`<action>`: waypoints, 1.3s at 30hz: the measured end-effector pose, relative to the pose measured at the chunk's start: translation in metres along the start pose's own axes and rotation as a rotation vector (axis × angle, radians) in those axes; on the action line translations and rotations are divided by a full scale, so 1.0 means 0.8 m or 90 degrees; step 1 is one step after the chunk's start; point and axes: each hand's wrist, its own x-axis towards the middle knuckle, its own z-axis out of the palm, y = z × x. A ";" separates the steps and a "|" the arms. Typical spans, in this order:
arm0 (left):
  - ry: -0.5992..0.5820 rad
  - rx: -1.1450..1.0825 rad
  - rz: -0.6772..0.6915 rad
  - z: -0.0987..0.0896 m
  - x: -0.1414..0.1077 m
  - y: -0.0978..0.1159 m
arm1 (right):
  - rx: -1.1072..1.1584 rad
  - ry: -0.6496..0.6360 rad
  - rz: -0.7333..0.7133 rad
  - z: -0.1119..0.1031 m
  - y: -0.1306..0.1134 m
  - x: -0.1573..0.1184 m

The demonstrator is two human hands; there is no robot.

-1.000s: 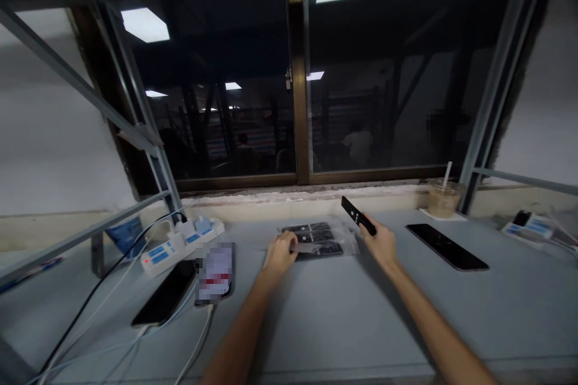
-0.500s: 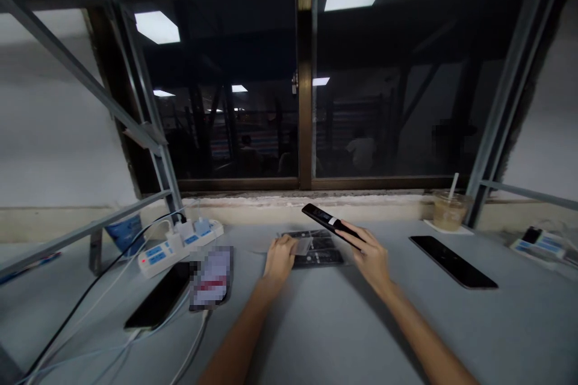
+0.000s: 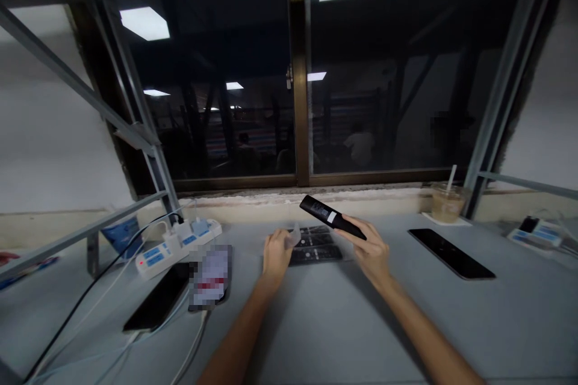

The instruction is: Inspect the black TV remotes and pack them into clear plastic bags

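My right hand [image 3: 371, 248] is closed on the lower end of a slim black device [image 3: 332, 216], held tilted above the table, with a small white label on its face. A small translucent plastic piece [image 3: 293, 237] is pinched in my left hand [image 3: 276, 252]. Between and beyond my hands, dark flat items [image 3: 316, 252], apparently in clear wrap, lie on the grey table [image 3: 334, 325]; my left hand covers their left edge.
At the left are a white power strip [image 3: 156, 257] with cables, a black phone [image 3: 158, 298], a second phone [image 3: 211, 277] and a blue bag [image 3: 121, 237]. At the right are a black tablet-like device [image 3: 451, 254] and a drink cup [image 3: 447, 204]. Metal posts flank the window.
The black device has turned so its back and label show more. The plastic piece in my left hand now stands more upright. Fingers have appeared at the far left edge. The view has shifted slightly.
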 end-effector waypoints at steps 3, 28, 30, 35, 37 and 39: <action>0.014 -0.011 -0.006 0.001 0.000 0.000 | 0.058 0.062 0.080 0.002 -0.006 0.003; 0.041 -0.094 0.130 0.000 -0.008 0.016 | 0.450 0.245 0.699 0.001 -0.014 0.023; 0.035 -0.084 0.135 0.000 -0.009 0.017 | 0.438 0.234 0.690 0.000 -0.015 0.024; 0.005 -0.055 0.182 -0.002 -0.011 0.020 | 0.411 0.224 0.664 -0.002 -0.019 0.026; -0.017 -0.042 0.201 -0.003 -0.012 0.022 | 0.410 0.219 0.659 -0.002 -0.019 0.026; -0.031 -0.035 0.210 -0.004 -0.013 0.024 | 0.414 0.215 0.658 -0.002 -0.017 0.025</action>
